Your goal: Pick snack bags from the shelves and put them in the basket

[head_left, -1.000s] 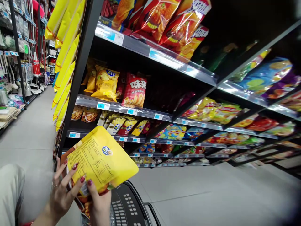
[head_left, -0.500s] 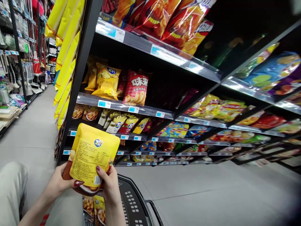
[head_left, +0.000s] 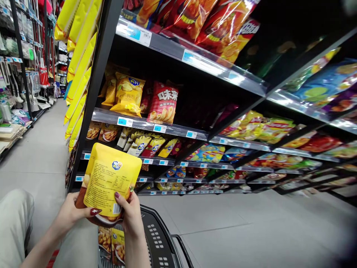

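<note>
We now hold the yellow pouch (head_left: 111, 182) more upright than a second ago, at lower left of the frame, less of it covered, so its print looks easier to read. Our left hand (head_left: 69, 213) and right hand (head_left: 132, 216) both grip its lower edges. Below it, the black basket (head_left: 161, 231) contains snack packets (head_left: 118, 246); at upper centre, a shelf (head_left: 175, 131) carries bags (head_left: 129, 95).

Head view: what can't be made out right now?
All in the head view:
- Pouch: front hidden, its printed back faces the camera; fine print too small.
- Left hand and right hand: most fingertips hidden behind the pouch.
- Basket: cut off by the bottom edge.
- Far-right bags: labels blurred.
</note>
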Available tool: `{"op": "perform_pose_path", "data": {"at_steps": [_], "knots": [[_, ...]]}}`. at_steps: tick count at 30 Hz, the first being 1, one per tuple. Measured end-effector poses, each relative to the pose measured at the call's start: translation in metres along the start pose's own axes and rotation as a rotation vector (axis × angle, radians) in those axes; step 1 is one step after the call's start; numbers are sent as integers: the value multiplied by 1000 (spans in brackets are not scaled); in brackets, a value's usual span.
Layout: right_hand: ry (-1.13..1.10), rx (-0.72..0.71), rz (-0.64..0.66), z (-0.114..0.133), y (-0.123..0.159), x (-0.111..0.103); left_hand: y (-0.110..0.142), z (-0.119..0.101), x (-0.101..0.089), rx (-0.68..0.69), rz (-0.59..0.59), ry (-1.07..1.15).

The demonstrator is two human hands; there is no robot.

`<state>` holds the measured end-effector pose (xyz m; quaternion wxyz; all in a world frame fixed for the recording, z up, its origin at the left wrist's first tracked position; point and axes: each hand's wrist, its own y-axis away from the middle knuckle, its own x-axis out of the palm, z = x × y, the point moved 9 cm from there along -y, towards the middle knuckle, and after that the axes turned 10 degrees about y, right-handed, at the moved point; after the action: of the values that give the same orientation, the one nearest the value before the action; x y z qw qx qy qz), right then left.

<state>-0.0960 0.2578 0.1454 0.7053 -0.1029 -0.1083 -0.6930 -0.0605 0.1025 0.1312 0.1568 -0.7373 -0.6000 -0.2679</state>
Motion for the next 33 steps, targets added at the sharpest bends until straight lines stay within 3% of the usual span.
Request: {"op": "perform_pose_path", "data": {"at_steps": [8, 15, 18, 20, 24, 26, 28, 30, 33], "knots": [[8, 3, -3, 7, 1, 4, 0, -3, 2, -7, -10, 17], [32, -58, -1, 14, 15, -3, -3, 13, -4, -44, 115, 153], [3, -94, 1, 15, 3, -21, -3, 38, -3, -175, 162, 466], [15, -48, 71, 5, -9, -26, 0, 62, 1, -286, 172, 624], [-23, 140, 413, -46, -10, -8, 11, 116, 19, -460, 154, 709], [-38, 187, 416, -73, -4, -11, 16, 140, 33, -531, 128, 713], [-28, 191, 315, -91, 0, -29, 16, 161, 48, -592, 107, 677], [13, 178, 188, -101, 2, -63, 12, 178, 57, -643, 93, 602], [133, 180, 21, -113, 0, -140, 9, 193, 39, -683, 57, 452]]}}
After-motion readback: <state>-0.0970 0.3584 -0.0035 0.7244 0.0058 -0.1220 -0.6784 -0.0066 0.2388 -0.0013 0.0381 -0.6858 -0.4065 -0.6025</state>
